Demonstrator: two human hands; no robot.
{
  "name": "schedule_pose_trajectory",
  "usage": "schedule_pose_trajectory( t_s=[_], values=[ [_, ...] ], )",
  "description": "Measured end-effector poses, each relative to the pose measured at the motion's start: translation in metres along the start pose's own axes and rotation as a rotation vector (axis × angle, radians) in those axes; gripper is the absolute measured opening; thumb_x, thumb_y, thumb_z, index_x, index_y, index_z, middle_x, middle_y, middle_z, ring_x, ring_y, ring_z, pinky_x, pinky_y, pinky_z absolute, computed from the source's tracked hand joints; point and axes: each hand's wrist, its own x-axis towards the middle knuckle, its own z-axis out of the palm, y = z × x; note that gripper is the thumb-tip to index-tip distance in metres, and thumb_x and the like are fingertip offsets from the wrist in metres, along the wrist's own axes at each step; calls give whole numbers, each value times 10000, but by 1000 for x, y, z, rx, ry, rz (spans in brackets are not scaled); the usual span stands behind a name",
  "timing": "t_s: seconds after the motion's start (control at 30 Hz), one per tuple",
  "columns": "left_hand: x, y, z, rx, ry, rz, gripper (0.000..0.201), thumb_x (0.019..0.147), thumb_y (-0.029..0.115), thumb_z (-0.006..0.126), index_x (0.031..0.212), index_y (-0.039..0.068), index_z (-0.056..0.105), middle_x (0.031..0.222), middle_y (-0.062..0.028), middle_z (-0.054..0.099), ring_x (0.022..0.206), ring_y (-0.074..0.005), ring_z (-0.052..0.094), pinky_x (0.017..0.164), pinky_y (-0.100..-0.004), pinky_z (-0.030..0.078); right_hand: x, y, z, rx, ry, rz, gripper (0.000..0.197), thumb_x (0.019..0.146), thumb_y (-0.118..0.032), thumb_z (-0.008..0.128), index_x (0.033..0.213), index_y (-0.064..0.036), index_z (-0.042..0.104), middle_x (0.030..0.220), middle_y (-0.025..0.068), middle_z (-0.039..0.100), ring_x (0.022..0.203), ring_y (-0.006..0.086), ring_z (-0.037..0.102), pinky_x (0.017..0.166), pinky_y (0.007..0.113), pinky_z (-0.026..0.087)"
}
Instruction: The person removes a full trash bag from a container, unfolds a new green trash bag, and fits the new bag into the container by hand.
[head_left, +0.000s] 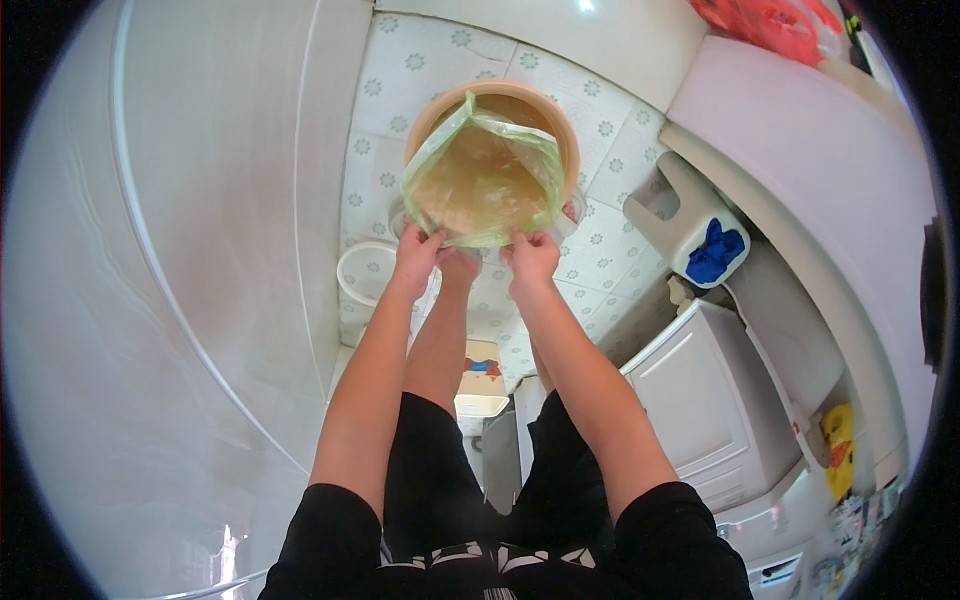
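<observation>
My left hand (417, 258) and my right hand (532, 259) each pinch the near edge of a thin, translucent pale-green plastic bag (490, 190). Between them the bag's mouth is spread wide, its far edge rising to a crumpled peak. Behind and beneath the bag is a round peach-coloured bin or tub (571, 135), its far rim showing around the film. How far the bag reaches down inside the tub I cannot tell. Both arms stretch forward, above my bare legs.
Left of my left hand is a white round container (343, 272), beside a pale wall (230, 200). On the right stand a white stool (648, 208) with a blue cloth (716, 251) and a white cabinet (695, 400). A red plastic bag (775, 28) lies far right. Patterned tiles (385, 85) cover the floor.
</observation>
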Motion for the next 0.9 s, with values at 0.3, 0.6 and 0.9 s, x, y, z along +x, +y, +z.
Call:
schedule_pose_trajectory(
  t_s=[0.3,0.6,0.9],
  values=[
    [21,25,9,89,166,-169,217,945,117,592,1141,26,583,1066,-98,618,936,-186,632,778,-324,571,62,23,-58,-3,-379,70,143,886,-4,642,998,-48,565,852,57,594,636,152,568,473,275,358],
    [9,62,34,-148,197,155,550,935,134,558,1458,91,393,1296,-95,548,1155,-231,559,973,-375,483,84,-80,-45,350,-216,2,263,945,-52,528,1206,-35,558,1004,96,636,817,191,620,675,309,516],
    [14,84,43,284,405,481,335,994,241,600,1280,68,616,1032,-50,665,790,-144,618,733,-287,503,53,-127,-23,-276,-325,-764,449,945,-156,604,1375,-51,530,1287,143,612,1128,207,589,959,332,475]
  ],
)
